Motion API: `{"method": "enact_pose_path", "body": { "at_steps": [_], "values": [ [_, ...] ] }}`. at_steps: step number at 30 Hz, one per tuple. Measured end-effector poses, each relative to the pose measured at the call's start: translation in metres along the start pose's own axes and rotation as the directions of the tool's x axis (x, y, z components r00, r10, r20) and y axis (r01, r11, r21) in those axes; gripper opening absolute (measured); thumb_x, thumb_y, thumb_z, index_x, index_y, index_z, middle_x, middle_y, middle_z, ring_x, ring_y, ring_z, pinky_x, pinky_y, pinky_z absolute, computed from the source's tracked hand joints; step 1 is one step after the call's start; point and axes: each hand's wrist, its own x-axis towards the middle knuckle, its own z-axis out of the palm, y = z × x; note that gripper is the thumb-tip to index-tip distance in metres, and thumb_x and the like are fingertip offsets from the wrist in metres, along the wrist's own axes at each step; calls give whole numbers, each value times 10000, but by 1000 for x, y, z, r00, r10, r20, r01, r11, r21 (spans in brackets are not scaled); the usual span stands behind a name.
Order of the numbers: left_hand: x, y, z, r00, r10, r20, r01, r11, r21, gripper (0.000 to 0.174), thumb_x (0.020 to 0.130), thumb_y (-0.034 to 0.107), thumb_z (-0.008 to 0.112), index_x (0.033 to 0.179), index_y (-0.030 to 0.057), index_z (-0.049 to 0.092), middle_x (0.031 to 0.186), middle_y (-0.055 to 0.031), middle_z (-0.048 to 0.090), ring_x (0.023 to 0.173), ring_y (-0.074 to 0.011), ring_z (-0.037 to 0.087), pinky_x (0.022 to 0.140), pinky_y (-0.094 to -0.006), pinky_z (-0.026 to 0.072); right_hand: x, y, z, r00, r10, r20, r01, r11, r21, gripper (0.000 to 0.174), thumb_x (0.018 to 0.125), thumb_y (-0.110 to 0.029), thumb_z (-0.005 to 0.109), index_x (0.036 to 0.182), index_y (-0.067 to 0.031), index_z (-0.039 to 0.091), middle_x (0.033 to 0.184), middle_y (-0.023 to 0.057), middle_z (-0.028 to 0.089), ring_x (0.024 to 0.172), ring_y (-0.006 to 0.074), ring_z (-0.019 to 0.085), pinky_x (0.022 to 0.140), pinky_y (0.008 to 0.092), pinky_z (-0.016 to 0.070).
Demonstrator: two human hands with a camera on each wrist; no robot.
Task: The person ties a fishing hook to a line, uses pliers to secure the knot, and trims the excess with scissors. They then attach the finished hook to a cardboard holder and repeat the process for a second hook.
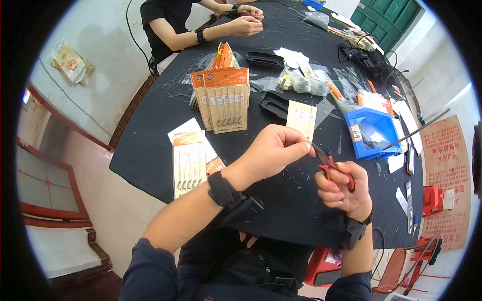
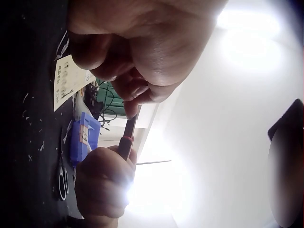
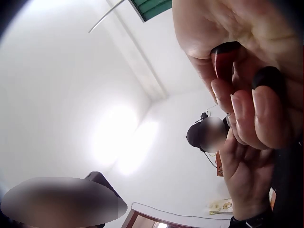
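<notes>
My right hand (image 1: 346,189) grips small red-handled pliers (image 1: 333,164), their dark jaws apart and pointing at the left fingertips. My left hand (image 1: 278,149) pinches thumb against forefinger right at those tips; what lies in the pinch is too small to make out. The left wrist view shows the other hand (image 2: 102,183) holding the tool up close to the pinch. Just beyond the left hand stands a cream hook card (image 1: 302,116) marked 12. Left of it, fishing hook packs (image 1: 230,103) with orange tops stand upright, and another pack (image 1: 189,163) lies at the table edge.
Black trays (image 1: 273,104) and a blue bin (image 1: 357,133) holding clear bags stand farther back. Scissors (image 2: 62,175) lie on the black cloth. Loose line (image 1: 173,75) coils behind the packs. Across the table another person's hands (image 1: 246,25) are raised close together.
</notes>
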Motion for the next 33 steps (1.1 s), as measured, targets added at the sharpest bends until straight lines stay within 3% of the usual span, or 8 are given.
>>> {"method": "enact_pose_path", "body": {
  "at_steps": [7, 13, 20, 22, 23, 26, 27, 33],
  "values": [
    [1, -1, 1, 999, 8, -31, -7, 1000, 24, 174, 917, 114, 608, 919, -10, 730, 792, 3, 661, 718, -31, 526, 646, -202, 409, 0, -1, -1, 999, 30, 9, -31, 999, 37, 410, 955, -337, 401, 595, -148, 353, 721, 46, 423, 529, 88, 355, 424, 227, 287],
    [-1, -1, 2, 993, 26, -115, -7, 987, 159, 164, 909, 92, 610, 903, -26, 724, 777, -15, 683, 702, -32, 569, 637, -197, 442, 2, -1, 8, 970, -183, -158, 106, 908, -405, 380, 921, -310, 498, 615, -98, 423, 740, 29, 429, 579, 88, 367, 512, 225, 298],
    [-1, -3, 2, 987, 42, -158, -6, 975, 223, 163, 900, 90, 611, 882, -23, 727, 730, 7, 661, 650, -15, 527, 586, -189, 406, -2, -5, 3, 903, -400, -155, 331, 879, -343, 336, 915, -284, 531, 644, -103, 447, 791, 17, 448, 621, 87, 384, 548, 240, 314],
    [-2, -1, 2, 989, 17, -145, 13, 979, 201, 162, 896, 96, 613, 879, -18, 727, 728, 10, 658, 644, -13, 514, 577, -189, 394, -8, -11, 3, 756, -639, -143, 502, 705, -501, 309, 916, -246, 540, 657, -103, 450, 801, 19, 442, 633, 89, 392, 556, 248, 326],
    [-3, 1, 3, 992, -1, -127, 23, 984, 177, 162, 894, 101, 615, 878, -15, 728, 730, 10, 659, 642, -13, 511, 575, -189, 391, -9, -13, 6, 682, -721, -123, 560, 623, -546, 217, 889, -160, 597, 710, -45, 560, 837, 26, 483, 680, 86, 445, 603, 237, 365],
    [-4, 10, 5, 996, -93, 10, 90, 986, 140, 163, 889, 110, 615, 871, -8, 727, 751, 2, 671, 647, -17, 518, 584, -192, 398, -5, -12, 5, 494, -869, -6, 285, 169, -944, 87, 830, -67, 676, 813, 18, 665, 899, 26, 529, 758, 83, 502, 661, 217, 393],
    [-5, 11, 5, 989, -130, 68, 119, 983, 137, 164, 888, 112, 615, 869, -6, 727, 760, -2, 677, 651, -19, 523, 589, -193, 403, -2, -9, 13, 469, -879, 83, 204, 17, -979, 147, 763, -29, 740, 896, 28, 715, 941, 15, 550, 817, 87, 526, 707, 208, 400],
    [-6, 1, 10, 984, -130, 123, 114, 985, 130, 172, 882, 114, 604, 858, -11, 720, 774, -8, 681, 678, -39, 548, 618, -209, 428, 9, 2, 18, 551, -757, 351, 116, -347, -931, 262, 643, -30, 793, 897, -1, 733, 902, 53, 572, 784, 154, 597, 700, 258, 470]
  ]
}}
